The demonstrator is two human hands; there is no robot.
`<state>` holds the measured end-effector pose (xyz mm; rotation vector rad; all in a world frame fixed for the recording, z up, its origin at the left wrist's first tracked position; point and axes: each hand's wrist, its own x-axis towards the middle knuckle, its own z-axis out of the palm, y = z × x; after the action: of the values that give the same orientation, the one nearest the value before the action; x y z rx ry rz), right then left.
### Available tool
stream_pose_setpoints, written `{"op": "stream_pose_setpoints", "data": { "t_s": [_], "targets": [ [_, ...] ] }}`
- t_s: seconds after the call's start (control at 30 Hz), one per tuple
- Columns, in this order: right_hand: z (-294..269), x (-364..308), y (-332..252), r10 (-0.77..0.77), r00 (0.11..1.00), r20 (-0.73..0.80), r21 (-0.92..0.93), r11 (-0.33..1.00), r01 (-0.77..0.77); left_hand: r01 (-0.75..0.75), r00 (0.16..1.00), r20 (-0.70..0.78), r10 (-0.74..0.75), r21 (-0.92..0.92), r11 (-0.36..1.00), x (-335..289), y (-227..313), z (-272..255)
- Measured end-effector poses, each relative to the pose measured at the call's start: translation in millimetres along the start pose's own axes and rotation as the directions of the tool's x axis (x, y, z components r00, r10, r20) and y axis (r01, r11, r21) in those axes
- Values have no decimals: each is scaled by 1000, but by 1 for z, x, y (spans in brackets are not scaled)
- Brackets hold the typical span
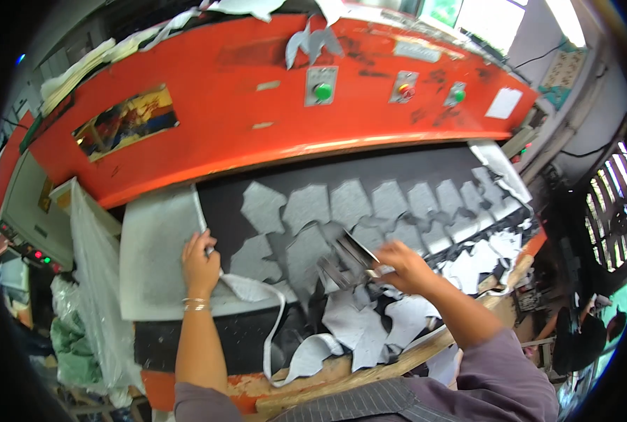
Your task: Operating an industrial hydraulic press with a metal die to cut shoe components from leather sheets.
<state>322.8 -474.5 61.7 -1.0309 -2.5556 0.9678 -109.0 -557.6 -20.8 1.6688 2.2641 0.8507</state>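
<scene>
My left hand is closed at the edge of a pale grey sheet, its fingers pinching a narrow scrap strip that curls down toward the table's front. My right hand grips a metal cutting die at its near right side; the die is tilted over the cut material. Around it, grey cut-out pieces lie in two rows on a black cutting surface. The pale sheet covers the left part of the bed. The fingertips of my right hand are blurred.
A red press beam spans the far side, with a green button and a red button. White offcuts hang near the front wooden edge. Clear plastic sheeting hangs at left. Another person is at far right.
</scene>
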Motion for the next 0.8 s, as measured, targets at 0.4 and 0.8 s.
{"op": "stream_pose_setpoints", "data": {
  "t_s": [0.4,0.8],
  "targets": [
    [-57,-198,64,378,790,482,45,890,-453,-13,999,33,6,213,977,-20,-11,11],
    [-414,99,202,219,844,-489,-8,967,-256,159,980,47,-194,403,901,-119,43,-23]
  ]
}}
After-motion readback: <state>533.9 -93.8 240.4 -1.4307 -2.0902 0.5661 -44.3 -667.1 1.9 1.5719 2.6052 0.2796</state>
